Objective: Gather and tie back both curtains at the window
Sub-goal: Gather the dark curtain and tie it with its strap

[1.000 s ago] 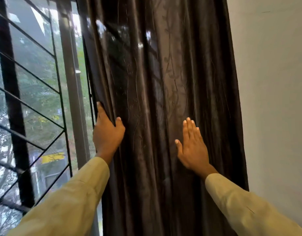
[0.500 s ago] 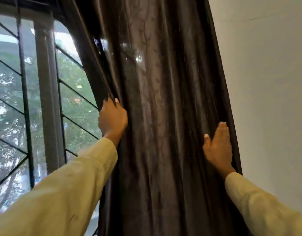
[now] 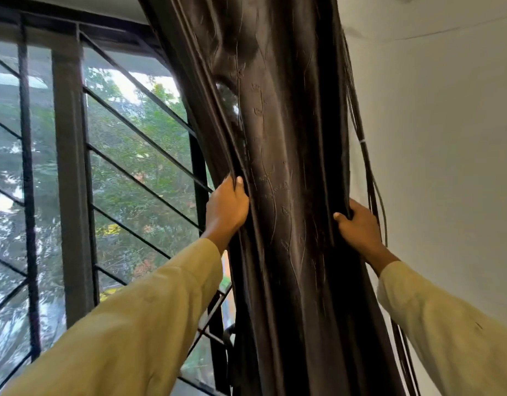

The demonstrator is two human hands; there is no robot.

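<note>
A dark brown curtain (image 3: 286, 172) with a faint vine pattern hangs bunched in folds at the right end of the window. My left hand (image 3: 226, 208) grips its left edge, fingers curled round the folds. On the curtain's right edge my right hand (image 3: 358, 227) holds the cloth, thumb in front and fingers behind. The cloth between my hands is squeezed into a narrow column. No second curtain and no tie-back shows in view.
The window (image 3: 126, 155) with a black metal grille (image 3: 138, 184) fills the left side, green trees behind it. A white wall (image 3: 441, 155) stands right of the curtain. Thin dark cables (image 3: 369, 167) run down the wall beside my right hand.
Both hands went from lying flat on the curtain to gripping its edges. The cloth is pulled into a tighter bunch toward the right, and more window is uncovered. The view tilted upward.
</note>
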